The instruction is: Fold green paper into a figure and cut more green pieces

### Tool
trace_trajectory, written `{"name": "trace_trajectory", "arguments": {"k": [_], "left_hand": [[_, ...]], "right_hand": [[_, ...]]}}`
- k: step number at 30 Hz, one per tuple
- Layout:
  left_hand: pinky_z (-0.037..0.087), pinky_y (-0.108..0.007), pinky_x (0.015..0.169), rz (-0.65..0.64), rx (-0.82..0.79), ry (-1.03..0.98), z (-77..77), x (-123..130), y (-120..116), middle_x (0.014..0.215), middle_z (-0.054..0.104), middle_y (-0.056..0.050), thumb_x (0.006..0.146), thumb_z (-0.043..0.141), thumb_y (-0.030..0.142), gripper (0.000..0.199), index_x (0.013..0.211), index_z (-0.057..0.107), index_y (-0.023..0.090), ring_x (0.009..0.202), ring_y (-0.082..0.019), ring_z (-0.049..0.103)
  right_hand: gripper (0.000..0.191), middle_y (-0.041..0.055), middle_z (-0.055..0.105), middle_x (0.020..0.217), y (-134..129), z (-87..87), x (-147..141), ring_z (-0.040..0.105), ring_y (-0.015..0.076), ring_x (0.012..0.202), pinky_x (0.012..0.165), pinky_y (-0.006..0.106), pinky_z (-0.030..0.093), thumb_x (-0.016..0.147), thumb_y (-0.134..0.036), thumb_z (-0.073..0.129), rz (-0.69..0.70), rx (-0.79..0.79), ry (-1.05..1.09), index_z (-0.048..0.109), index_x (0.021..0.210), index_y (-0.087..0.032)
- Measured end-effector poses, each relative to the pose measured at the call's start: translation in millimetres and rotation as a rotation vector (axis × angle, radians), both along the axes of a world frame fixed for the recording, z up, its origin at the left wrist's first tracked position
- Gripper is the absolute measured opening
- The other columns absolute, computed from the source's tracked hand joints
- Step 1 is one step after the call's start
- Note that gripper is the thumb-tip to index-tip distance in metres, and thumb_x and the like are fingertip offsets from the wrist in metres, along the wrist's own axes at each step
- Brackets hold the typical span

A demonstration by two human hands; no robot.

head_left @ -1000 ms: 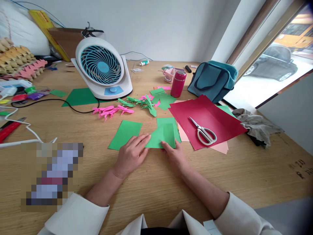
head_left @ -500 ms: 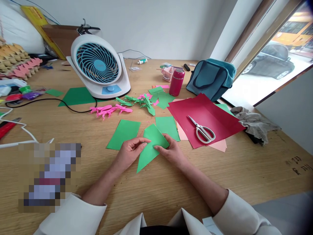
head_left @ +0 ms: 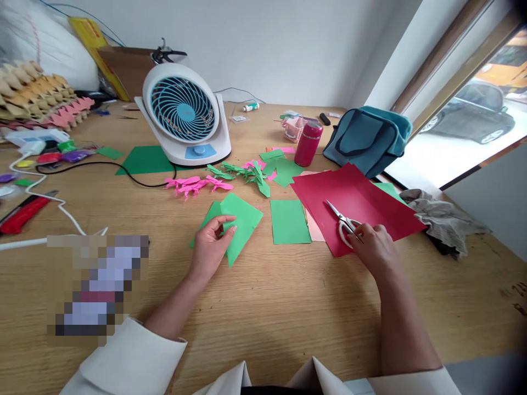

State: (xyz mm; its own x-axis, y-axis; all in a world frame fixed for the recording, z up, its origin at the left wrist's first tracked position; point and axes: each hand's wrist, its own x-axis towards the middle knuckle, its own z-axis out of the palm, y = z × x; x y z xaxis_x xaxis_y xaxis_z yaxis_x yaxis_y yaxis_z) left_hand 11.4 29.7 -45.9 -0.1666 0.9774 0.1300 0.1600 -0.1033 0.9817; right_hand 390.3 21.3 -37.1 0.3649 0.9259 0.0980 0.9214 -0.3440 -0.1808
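Pinched between the thumb and fingers of my left hand (head_left: pixel 212 247) is a folded sheet of green paper (head_left: pixel 244 225). It overlaps another green sheet (head_left: pixel 209 213) lying on the table. My right hand (head_left: pixel 375 249) is at the scissors (head_left: pixel 345 222), its fingers closed around the white handles. The scissors' metal blades point up and left over the red paper (head_left: pixel 362 192). A separate green rectangle (head_left: pixel 290 222) lies between my two hands.
A white fan (head_left: pixel 185 118) stands at the back left, with pink paper figures (head_left: pixel 197 185) and green paper figures (head_left: pixel 257 178) in front. Behind the red paper are a red flask (head_left: pixel 308 144) and a blue bag (head_left: pixel 364 137). A red box cutter (head_left: pixel 27 215) lies far left.
My right hand has let go of the folded green paper and moved right to the scissors' handles. My left hand keeps the paper, which is now further left, over the other green sheet.
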Motion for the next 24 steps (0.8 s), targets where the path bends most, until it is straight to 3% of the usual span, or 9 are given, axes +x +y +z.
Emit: {"name": "trace_trajectory", "arguments": {"k": [6, 9, 13, 16, 19, 21, 24], "left_hand": [[0.03, -0.022, 0.052, 0.015, 0.001, 0.101, 5.8, -4, -1, 0.068, 0.053, 0.004, 0.08, 0.063, 0.033, 0.029, 0.105, 0.07, 0.019, 0.055, -0.011, 0.039], [0.027, -0.022, 0.05, 0.016, -0.007, 0.158, 8.0, -6, -1, 0.063, 0.049, 0.005, 0.081, 0.061, 0.033, 0.028, 0.103, 0.072, 0.02, 0.051, -0.011, 0.034], [0.032, -0.021, 0.05, 0.006, 0.025, 0.186, 11.3, -10, -1, 0.068, 0.055, 0.003, 0.08, 0.064, 0.033, 0.029, 0.104, 0.072, 0.02, 0.054, -0.011, 0.04], [0.036, -0.02, 0.052, -0.018, 0.057, 0.235, 18.3, -13, -2, 0.075, 0.06, 0.002, 0.079, 0.067, 0.032, 0.031, 0.107, 0.071, 0.02, 0.058, -0.011, 0.046], [0.04, -0.02, 0.054, -0.054, 0.073, 0.276, 30.8, -14, -4, 0.085, 0.065, -0.001, 0.078, 0.068, 0.03, 0.034, 0.111, 0.07, 0.02, 0.063, -0.012, 0.051], [0.044, -0.021, 0.057, -0.077, 0.08, 0.282, 40.8, -13, -6, 0.093, 0.068, -0.003, 0.077, 0.069, 0.029, 0.037, 0.113, 0.069, 0.02, 0.068, -0.014, 0.056], [0.048, -0.023, 0.061, -0.103, 0.081, 0.27, 55.7, -13, -9, 0.102, 0.069, -0.005, 0.076, 0.071, 0.029, 0.041, 0.116, 0.069, 0.02, 0.076, -0.017, 0.062]], "right_hand": [[0.04, 0.0133, 0.06, 0.092, 3, -14.1, 4, 0.058, 0.031, 0.091, 0.075, 0.038, 0.043, 0.084, -0.048, 0.061, 0.038, 0.034, -0.072, 0.062, 0.107, -0.016], [0.039, 0.0148, 0.062, 0.094, 8, -14.4, 5, 0.059, 0.0309, 0.09, 0.074, 0.038, 0.043, 0.087, -0.05, 0.055, 0.066, 0.011, -0.082, 0.064, 0.102, -0.016], [0.032, 0.0161, 0.064, 0.095, 8, -6.6, -1, 0.061, 0.0318, 0.092, 0.072, 0.038, 0.042, 0.089, -0.046, 0.052, 0.036, 0.028, -0.022, 0.063, 0.094, -0.016], [0.031, 0.0126, 0.066, 0.09, 2, 4.2, -19, 0.062, 0.0284, 0.084, 0.067, 0.036, 0.042, 0.088, -0.046, 0.051, 0.057, 0.118, 0.243, 0.061, 0.097, -0.018], [0.038, 0.008, 0.067, 0.089, -7, 14.5, -52, 0.061, 0.0225, 0.079, 0.066, 0.032, 0.043, 0.09, -0.053, 0.048, 0.32, 0.167, 0.791, 0.06, 0.103, -0.02], [0.043, 0.0047, 0.063, 0.085, -14, 18.6, -77, 0.057, 0.0195, 0.074, 0.062, 0.029, 0.042, 0.085, -0.059, 0.057, 0.486, 0.051, 1.057, 0.061, 0.103, -0.02], [0.042, -0.0015, 0.053, 0.071, -27, 20.4, -108, 0.046, 0.0145, 0.063, 0.056, 0.026, 0.035, 0.081, -0.057, 0.067, 0.608, -0.185, 1.213, 0.061, 0.1, -0.02]]}}
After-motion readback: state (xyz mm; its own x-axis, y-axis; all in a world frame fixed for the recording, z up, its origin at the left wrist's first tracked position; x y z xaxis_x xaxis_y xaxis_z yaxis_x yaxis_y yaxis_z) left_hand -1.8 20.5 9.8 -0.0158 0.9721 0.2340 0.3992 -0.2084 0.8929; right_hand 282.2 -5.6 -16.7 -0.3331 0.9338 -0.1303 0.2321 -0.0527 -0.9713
